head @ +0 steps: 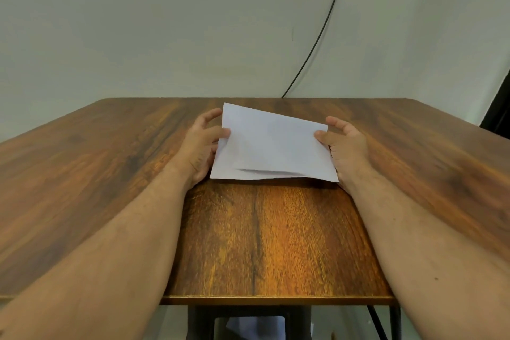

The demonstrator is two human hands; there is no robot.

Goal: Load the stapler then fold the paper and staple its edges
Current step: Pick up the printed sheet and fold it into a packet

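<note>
Forearms reach over wooden surface (276, 243). Paper (271, 143) folded, mid-surface, between both hands, long axis left-right. Left hand (201, 146) pinches left edge; right hand (345, 146) pinches right edge, equally near. Near edge gapes, layers unaligned. Stapler not visible.

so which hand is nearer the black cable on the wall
Right. The right hand pinches the paper at its right edge, on the side where the black cable runs down behind the table. The left hand holds the paper's left edge, farther away.
</note>
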